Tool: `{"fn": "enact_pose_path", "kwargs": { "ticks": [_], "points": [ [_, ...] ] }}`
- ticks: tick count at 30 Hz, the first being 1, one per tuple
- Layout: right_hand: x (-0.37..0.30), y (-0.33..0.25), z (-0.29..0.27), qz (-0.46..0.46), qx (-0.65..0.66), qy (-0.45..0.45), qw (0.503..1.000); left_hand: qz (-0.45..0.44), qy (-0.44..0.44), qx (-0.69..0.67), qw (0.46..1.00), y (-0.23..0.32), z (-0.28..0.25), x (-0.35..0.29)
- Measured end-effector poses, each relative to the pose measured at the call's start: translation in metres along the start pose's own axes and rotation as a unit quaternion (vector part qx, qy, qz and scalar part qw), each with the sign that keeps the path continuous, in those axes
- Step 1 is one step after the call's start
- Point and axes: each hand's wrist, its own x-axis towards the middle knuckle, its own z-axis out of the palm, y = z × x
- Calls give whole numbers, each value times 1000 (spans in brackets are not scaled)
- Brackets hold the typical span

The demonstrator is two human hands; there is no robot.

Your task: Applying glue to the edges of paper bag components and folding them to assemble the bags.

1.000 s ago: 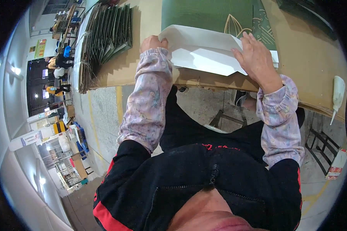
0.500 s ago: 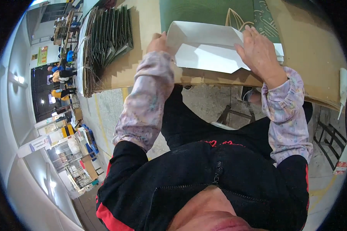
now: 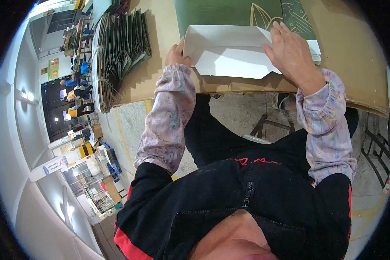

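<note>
A green paper bag (image 3: 216, 13) with gold line drawings lies flat before me. Its near end is spread into a shallow box shape with the white inside (image 3: 236, 60) showing. My left hand (image 3: 177, 55) is closed on the left edge of that end, with some fingers hidden behind the paper. My right hand (image 3: 291, 54) grips the right edge, thumb on the inner side and fingers over the folded corner. Beyond the right wrist, several white paper edges (image 3: 315, 52) stick out.
A cardboard-topped table (image 3: 346, 56) carries the work. At its left stands a row of folded dark green bags (image 3: 128, 39), beside a brown-edged bundle (image 3: 103, 73). A metal-legged stool (image 3: 271, 125) is under the table. Other people (image 3: 80, 102) are far off at left.
The white end of the bag is spread a little wider at the left. My left hand has come slightly down along its edge; my right hand stays at the right corner. The view has shifted slightly.
</note>
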Motion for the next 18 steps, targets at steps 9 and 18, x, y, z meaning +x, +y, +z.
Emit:
{"fn": "enact_pose_path", "kwargs": {
  "ticks": [9, 18],
  "points": [
    [-2, -3, 0, 26, 10, 11, 1000, -87, 38, 106, 990, 57, 4, -9],
    [6, -14, -25, 94, 71, -108, 987, 127, 108, -242, 956, -21, 1, -7]
  ]
}}
